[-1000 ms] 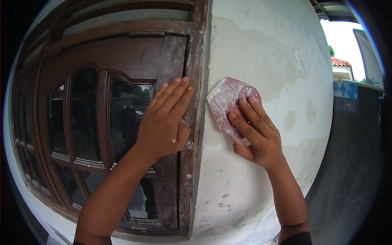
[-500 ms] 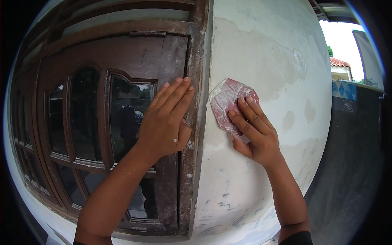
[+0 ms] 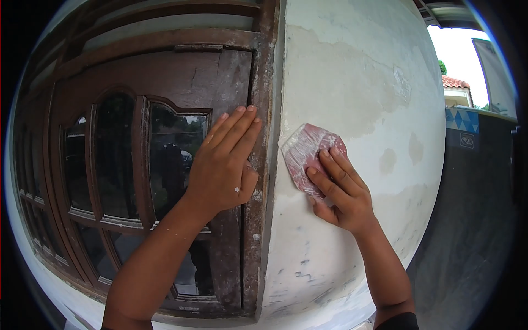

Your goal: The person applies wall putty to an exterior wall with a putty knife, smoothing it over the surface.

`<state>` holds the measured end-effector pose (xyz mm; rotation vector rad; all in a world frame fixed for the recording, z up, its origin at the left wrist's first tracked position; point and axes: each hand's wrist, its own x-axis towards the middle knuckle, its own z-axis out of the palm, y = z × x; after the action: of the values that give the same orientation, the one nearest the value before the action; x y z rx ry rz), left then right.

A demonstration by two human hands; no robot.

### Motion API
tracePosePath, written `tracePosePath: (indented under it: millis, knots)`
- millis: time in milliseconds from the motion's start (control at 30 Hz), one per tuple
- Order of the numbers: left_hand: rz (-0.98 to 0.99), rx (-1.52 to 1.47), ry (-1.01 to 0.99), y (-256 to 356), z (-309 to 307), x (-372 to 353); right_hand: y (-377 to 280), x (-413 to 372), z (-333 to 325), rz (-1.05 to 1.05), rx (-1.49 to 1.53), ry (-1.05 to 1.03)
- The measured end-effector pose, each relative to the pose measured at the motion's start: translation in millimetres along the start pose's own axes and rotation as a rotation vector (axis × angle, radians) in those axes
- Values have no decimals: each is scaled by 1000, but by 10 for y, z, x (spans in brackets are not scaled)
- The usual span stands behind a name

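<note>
My right hand (image 3: 345, 192) presses a reddish piece of sandpaper (image 3: 303, 153), coated with white dust, against the off-white wall (image 3: 341, 82). Its fingers lie over the sheet's right side, and the thumb is at the lower edge. My left hand (image 3: 225, 165) rests flat on the right edge of the brown wooden window shutter (image 3: 228, 82), beside the frame (image 3: 264, 110). Its fingers are stretched upward and hold nothing. A white speck sits near the base of its thumb.
Glass panes (image 3: 115, 154) fill the wooden panel on the left. The wall has patchy filler and dark scuffs low down. To the right stands a dark panel (image 3: 467, 220) with a blue patterned strip (image 3: 461, 121); a tiled roof (image 3: 455, 82) shows beyond.
My right hand and the sandpaper have slid a short way down the wall. The left hand stays in place on the wood.
</note>
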<state>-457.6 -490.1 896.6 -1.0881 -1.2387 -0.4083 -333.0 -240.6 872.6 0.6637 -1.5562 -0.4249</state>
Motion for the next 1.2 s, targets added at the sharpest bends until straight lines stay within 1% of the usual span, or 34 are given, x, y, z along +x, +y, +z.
tracePosePath:
  millis: [100, 267, 333, 400, 500, 533, 600, 633, 667, 767, 900, 933, 1033, 1133, 1200]
  knots:
    - [-26, -28, 12, 5, 12, -1, -2, -263, -61, 20, -24, 2]
    - [-29, -31, 12, 15, 6, 5, 24, 32, -62, 3, 8, 67]
    - [-26, -26, 4, 15, -3, 6, 4, 97, -47, -2, 12, -1]
    - [-26, -25, 6, 15, 2, 1, 3, -37, -21, 4, 14, -39]
    - [-25, -28, 16, 6, 24, -4, 34, -280, -110, 0, -30, -5]
    - [-24, -33, 20, 5, 28, -4, 43, -255, -112, -2, -29, -4]
    - [-23, -27, 16, 9, 13, -4, 69, -171, -131, 44, 0, 94]
    - [-21, -24, 14, 12, 12, 1, 63, -70, -124, 29, 20, 100]
    - [-17, -30, 12, 6, 11, 5, 34, 5, -118, 34, 16, 99]
    - [19, 24, 4, -15, 1, 14, -2, 57, -58, -48, 23, -49]
    - [-2, 8, 6, 6, 13, 13, 8, -307, -118, 9, 47, -30]
    - [-24, -23, 8, 13, 17, 3, 18, -320, -135, 6, 51, -31]
    - [-30, -12, 5, 13, 21, 1, 41, -253, -160, 36, 19, 60]
    - [-25, -6, -1, 12, 8, 4, 16, -50, -98, 27, 14, 3]
    - [-23, -6, -2, 10, 6, 1, 6, -105, -75, 30, 18, -38]
